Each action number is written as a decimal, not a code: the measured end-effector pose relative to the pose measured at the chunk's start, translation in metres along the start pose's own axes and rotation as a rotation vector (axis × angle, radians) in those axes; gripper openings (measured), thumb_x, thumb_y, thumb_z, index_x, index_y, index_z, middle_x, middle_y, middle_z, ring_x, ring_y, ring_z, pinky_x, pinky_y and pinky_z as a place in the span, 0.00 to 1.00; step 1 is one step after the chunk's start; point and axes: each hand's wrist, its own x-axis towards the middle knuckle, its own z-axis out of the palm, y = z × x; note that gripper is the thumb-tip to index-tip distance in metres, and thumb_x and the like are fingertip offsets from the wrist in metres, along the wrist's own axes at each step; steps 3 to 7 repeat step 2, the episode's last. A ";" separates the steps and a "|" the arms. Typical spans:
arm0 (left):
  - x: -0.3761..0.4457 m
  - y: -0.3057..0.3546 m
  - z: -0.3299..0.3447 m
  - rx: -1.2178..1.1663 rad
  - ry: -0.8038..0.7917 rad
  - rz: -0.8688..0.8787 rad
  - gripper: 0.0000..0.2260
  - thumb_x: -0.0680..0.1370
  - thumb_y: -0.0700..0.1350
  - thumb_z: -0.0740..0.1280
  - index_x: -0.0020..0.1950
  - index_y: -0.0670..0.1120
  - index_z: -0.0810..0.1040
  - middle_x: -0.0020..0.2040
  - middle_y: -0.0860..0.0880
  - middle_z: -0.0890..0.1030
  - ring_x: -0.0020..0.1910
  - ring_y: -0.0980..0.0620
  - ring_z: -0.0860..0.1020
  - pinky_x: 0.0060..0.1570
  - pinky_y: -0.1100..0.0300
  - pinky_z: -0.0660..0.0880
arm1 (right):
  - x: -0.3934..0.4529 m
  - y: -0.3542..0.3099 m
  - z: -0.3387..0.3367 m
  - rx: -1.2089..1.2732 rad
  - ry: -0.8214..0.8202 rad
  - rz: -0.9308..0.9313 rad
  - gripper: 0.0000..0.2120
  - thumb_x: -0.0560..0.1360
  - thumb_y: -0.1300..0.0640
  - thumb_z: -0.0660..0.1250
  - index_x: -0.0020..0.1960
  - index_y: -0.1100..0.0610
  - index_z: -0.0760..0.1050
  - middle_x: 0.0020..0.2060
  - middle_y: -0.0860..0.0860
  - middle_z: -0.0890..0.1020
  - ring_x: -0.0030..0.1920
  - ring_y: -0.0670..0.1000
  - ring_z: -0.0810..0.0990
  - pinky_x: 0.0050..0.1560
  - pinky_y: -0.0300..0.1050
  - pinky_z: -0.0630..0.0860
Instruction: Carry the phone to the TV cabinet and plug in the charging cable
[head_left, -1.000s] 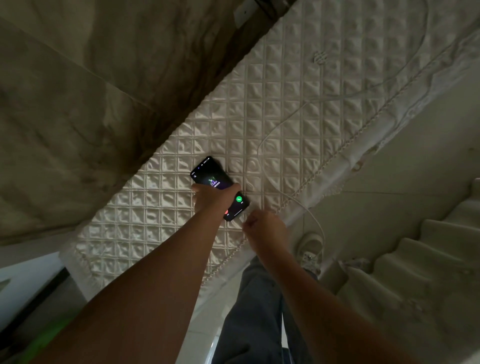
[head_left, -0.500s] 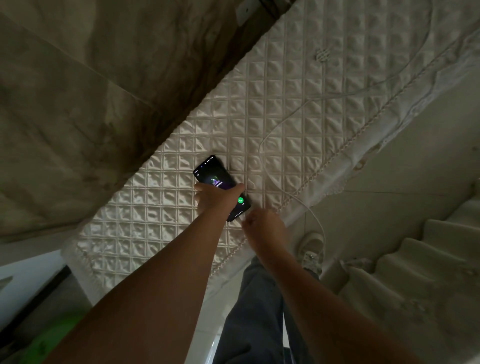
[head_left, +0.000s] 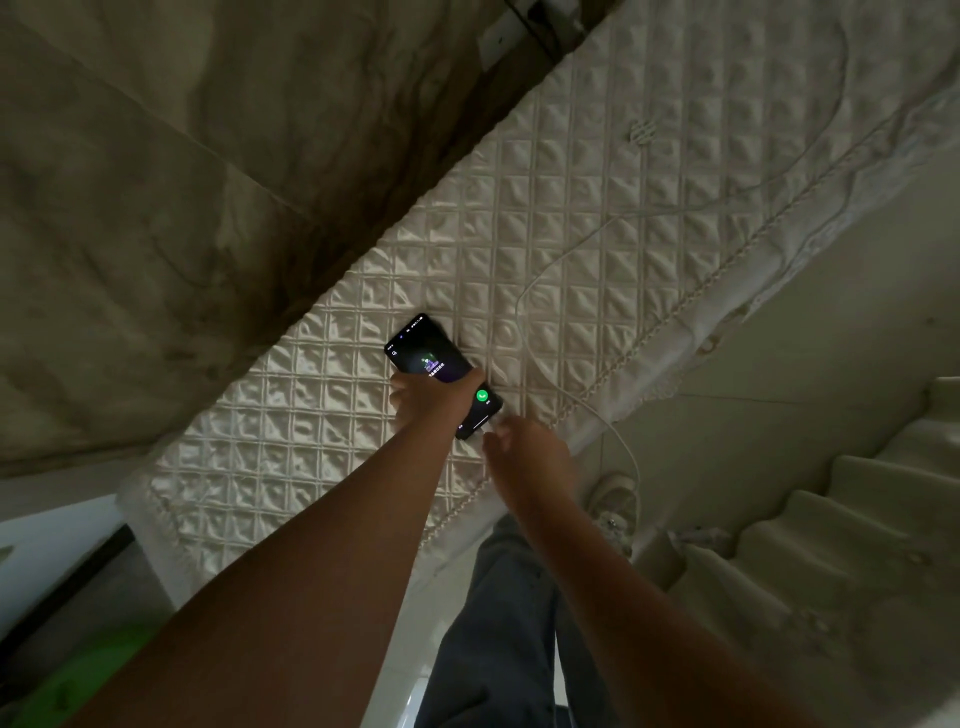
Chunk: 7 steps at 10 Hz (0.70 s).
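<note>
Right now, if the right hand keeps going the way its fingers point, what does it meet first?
The right hand points at the near end of the phone, which the left hand steadies on the quilted cover. It would meet that end first; whether the cable plug already touches is unclear.

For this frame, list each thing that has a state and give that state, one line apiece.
phone: screen lit, showing a green call button, lying on the quilted cover.
charging cable: slack, looped over the cover; whether the plug is seated cannot be told.
left hand: grip closed on the phone.
right hand: pinching the cable's plug end at the phone's bottom edge.
</note>
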 end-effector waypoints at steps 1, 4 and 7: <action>-0.005 0.000 -0.005 -0.062 -0.003 -0.015 0.42 0.65 0.59 0.75 0.69 0.37 0.65 0.66 0.38 0.74 0.62 0.38 0.76 0.58 0.43 0.77 | -0.007 -0.004 -0.014 0.014 -0.002 -0.053 0.15 0.75 0.50 0.57 0.56 0.53 0.77 0.49 0.53 0.83 0.49 0.54 0.80 0.43 0.43 0.70; -0.014 0.004 -0.016 -0.135 0.021 0.019 0.31 0.73 0.58 0.67 0.67 0.39 0.71 0.64 0.37 0.78 0.63 0.38 0.76 0.62 0.47 0.73 | -0.011 -0.017 -0.031 0.136 0.011 -0.083 0.17 0.75 0.49 0.58 0.59 0.53 0.76 0.52 0.54 0.83 0.51 0.54 0.81 0.51 0.46 0.74; -0.014 0.004 -0.016 -0.135 0.021 0.019 0.31 0.73 0.58 0.67 0.67 0.39 0.71 0.64 0.37 0.78 0.63 0.38 0.76 0.62 0.47 0.73 | -0.011 -0.017 -0.031 0.136 0.011 -0.083 0.17 0.75 0.49 0.58 0.59 0.53 0.76 0.52 0.54 0.83 0.51 0.54 0.81 0.51 0.46 0.74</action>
